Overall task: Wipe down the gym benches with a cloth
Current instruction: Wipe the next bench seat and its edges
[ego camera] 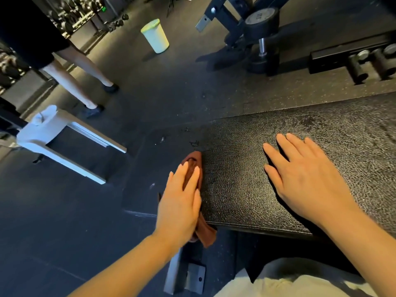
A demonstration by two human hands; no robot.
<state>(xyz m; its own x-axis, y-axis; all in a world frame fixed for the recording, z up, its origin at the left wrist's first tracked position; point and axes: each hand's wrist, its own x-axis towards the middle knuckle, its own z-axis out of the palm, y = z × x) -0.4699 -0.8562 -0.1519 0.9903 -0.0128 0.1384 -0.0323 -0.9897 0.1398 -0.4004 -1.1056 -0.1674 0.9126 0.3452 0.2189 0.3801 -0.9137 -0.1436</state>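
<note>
Head view. The brown cloth (194, 166) is found at the end edge of the bench pad (300, 159), pressed against that edge by the left hand (179, 202). The fingers of this hand are laid nearly straight over the cloth, close together; no pinch is seen. One end of the cloth hangs loose below the pad's near corner. The right hand (304, 174) is laid flat on top of the pad, fingers spread, holding nothing.

Risks, as judged. Since the cloth is only pressed and not gripped, it could slip off the pad's end and drop to the floor (64, 221) if pressure is eased during a stroke. The hanging end could snag on the metal bracket (186, 277) seen below the pad. Glossy patches are noted on the pad surface beyond the right hand and small wet-looking marks on the floor just past the pad's end; if these are moisture, the bracing hand may slide, and streaks may be left should the cloth pass unevenly.

Surroundings. Beyond the pad's end, a pale bucket (155, 36) stands on the floor, well apart. To the left of the pad, a white frame (64, 144) rests on the floor; further off, a standing person's legs (79, 76) are seen. Behind the pad, a weight rack (252, 31) and dumbbells (372, 61) are set. Nothing lies on the pad in the wiping path except the right hand itself.
</note>
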